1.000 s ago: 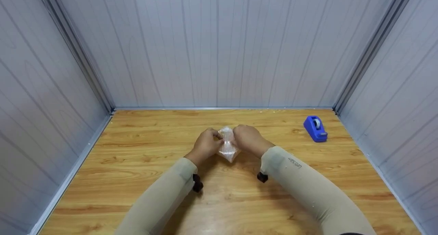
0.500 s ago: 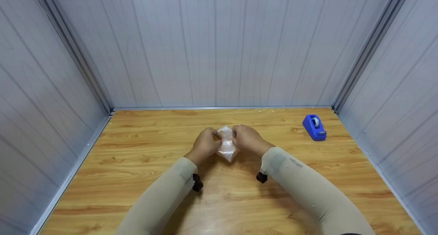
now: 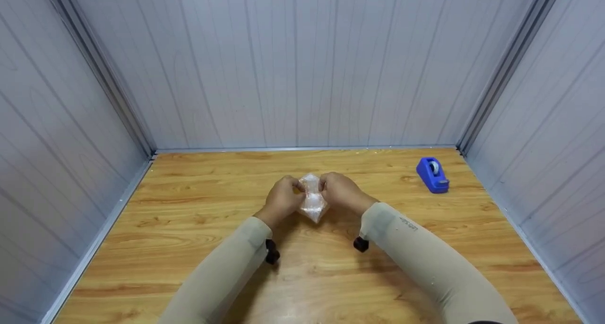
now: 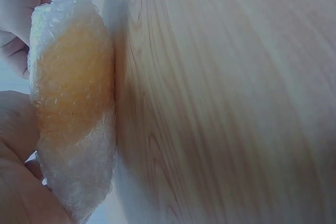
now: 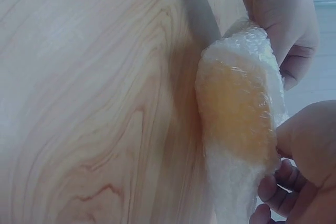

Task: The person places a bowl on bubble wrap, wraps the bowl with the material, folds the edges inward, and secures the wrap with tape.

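A bubble-wrap package (image 3: 313, 202) lies on the wooden table between both hands, pointed at its near end. Through the clear bubbles in both wrist views, something orange-yellow (image 4: 76, 80) shows inside; its kind is hidden by the wrap. My left hand (image 3: 282, 197) pinches the package's left edge with curled fingers and thumb. On the opposite edge, my right hand (image 3: 344, 191) pinches the wrap, thumb and fingers bent. In the right wrist view, the right hand (image 5: 310, 161) is close at the package's upper side, several fingers curled beneath the thumb.
A blue tape dispenser (image 3: 432, 175) with a roll in it stands at the right rear of the wooden table (image 3: 198, 210). Pale panel walls (image 3: 298, 69) enclose the table at the back and both sides.
The right thumb and fingers have shifted slightly on the wrap, so a gap between them shows. The package stays in place, and the head view has tilted a little.
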Motion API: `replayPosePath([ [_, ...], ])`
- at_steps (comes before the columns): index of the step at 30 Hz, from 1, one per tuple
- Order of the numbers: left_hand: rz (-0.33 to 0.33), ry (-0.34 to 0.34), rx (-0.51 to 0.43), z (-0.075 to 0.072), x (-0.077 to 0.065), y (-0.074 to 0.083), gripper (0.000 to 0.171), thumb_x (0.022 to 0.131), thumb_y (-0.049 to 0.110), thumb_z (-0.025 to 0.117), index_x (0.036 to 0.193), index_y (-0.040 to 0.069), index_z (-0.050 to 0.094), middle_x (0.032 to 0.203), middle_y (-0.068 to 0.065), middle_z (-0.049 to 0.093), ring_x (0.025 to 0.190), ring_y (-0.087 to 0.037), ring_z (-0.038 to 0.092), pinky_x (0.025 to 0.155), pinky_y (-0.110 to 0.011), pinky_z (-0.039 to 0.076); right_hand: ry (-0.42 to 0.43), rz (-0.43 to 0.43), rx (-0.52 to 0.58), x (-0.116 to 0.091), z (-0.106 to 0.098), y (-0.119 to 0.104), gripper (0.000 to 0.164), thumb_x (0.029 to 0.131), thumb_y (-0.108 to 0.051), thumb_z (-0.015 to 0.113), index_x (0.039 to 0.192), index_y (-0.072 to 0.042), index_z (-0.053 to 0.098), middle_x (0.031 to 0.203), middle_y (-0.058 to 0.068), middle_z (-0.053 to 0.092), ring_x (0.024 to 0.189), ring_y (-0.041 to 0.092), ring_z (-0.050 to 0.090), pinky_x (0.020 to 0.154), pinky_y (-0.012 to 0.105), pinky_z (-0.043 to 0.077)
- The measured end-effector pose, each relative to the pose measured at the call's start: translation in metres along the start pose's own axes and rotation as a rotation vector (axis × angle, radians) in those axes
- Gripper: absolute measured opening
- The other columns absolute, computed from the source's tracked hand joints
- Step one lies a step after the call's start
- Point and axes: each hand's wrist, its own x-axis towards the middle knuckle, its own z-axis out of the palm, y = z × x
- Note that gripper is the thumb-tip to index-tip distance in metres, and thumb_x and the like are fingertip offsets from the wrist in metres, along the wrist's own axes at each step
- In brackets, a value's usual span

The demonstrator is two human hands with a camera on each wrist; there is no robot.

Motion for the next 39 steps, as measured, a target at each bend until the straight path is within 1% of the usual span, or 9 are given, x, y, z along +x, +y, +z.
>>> replayPosePath([
  [5,-0.002,0.0,0.005,-0.001,0.002,0.0,0.005,0.098,0.003,0.079,0.102,0.005,0.082,0.127,-0.015,0.078,0.122,-0.031,0.072,0.107,-0.047,0.062,0.014,-0.007,0.002,0.0,0.0,0.001,0.019,0.101,0.003,0.062,0.103,-0.006,0.079,0.114,0.014,0.08,0.107,0.034,0.075,0.1,0.05,0.064],
  [9,0.001,-0.012,0.002,-0.001,0.003,-0.003,0.005,0.1,0.005,0.078,0.103,0.006,0.082,0.132,-0.013,0.077,0.13,-0.032,0.071,0.107,-0.046,0.062,0.001,0.002,0.025,0.0,0.001,0.001,0.021,0.101,0.003,0.061,0.105,-0.006,0.08,0.117,0.012,0.081,0.102,0.029,0.072,0.098,0.047,0.065],
  [12,0.014,-0.01,0.006,-0.001,0.003,-0.006,0.006,0.1,0.005,0.078,0.104,0.006,0.083,0.135,-0.013,0.077,0.135,-0.033,0.07,0.109,-0.047,0.062,-0.006,0.014,0.043,0.001,0.002,0.001,0.022,0.101,0.003,0.061,0.105,-0.007,0.08,0.114,0.009,0.08,0.096,0.024,0.067,0.094,0.045,0.065],
  [17,0.024,0.014,0.009,-0.003,0.002,-0.007,0.005,0.098,0.004,0.079,0.101,0.005,0.083,0.131,-0.014,0.078,0.129,-0.033,0.072,0.109,-0.048,0.062,0.019,0.006,0.039,0.002,0.004,0.0,0.017,0.1,0.002,0.064,0.099,-0.008,0.078,0.104,0.007,0.078,0.091,0.022,0.064,0.089,0.044,0.063],
  [20,0.023,0.024,0.003,-0.004,0.0,-0.007,0.005,0.097,0.004,0.079,0.1,0.005,0.082,0.13,-0.014,0.078,0.124,-0.032,0.072,0.106,-0.047,0.062,0.031,-0.008,0.034,0.003,0.006,0.0,0.015,0.1,0.002,0.066,0.098,-0.007,0.078,0.103,0.008,0.078,0.09,0.023,0.066,0.088,0.045,0.064],
  [24,0.019,0.028,-0.013,-0.006,-0.001,-0.006,0.005,0.097,0.004,0.078,0.099,0.005,0.082,0.13,-0.014,0.079,0.121,-0.031,0.071,0.103,-0.046,0.061,0.034,-0.017,0.042,0.004,0.007,0.0,0.019,0.102,0.001,0.063,0.096,-0.007,0.079,0.102,0.008,0.079,0.089,0.022,0.066,0.088,0.045,0.064],
  [29,0.018,0.031,-0.026,-0.007,-0.001,-0.007,0.005,0.097,0.005,0.077,0.099,0.005,0.083,0.127,-0.015,0.079,0.119,-0.031,0.071,0.102,-0.047,0.062,0.03,-0.007,0.074,0.004,0.006,0.002,0.022,0.104,-0.002,0.061,0.093,-0.009,0.079,0.099,0.006,0.077,0.085,0.02,0.063,0.085,0.042,0.061],
  [34,0.026,0.042,-0.045,-0.008,-0.001,-0.007,0.005,0.099,0.007,0.079,0.098,0.005,0.084,0.129,-0.017,0.079,0.124,-0.033,0.071,0.108,-0.048,0.061,0.032,0.002,0.103,0.001,0.006,0.004,0.02,0.106,-0.005,0.062,0.098,-0.01,0.08,0.105,0.006,0.078,0.09,0.021,0.066,0.088,0.044,0.062],
  [39,0.033,0.046,-0.088,-0.013,-0.003,-0.008,0.008,0.104,0.012,0.079,0.105,0.006,0.084,0.136,-0.016,0.076,0.136,-0.036,0.068,0.119,-0.053,0.056,0.064,-0.009,0.091,-0.004,0.003,0.007,0.015,0.107,-0.01,0.066,0.107,-0.009,0.081,0.113,0.01,0.075,0.098,0.024,0.066,0.093,0.047,0.062],
])
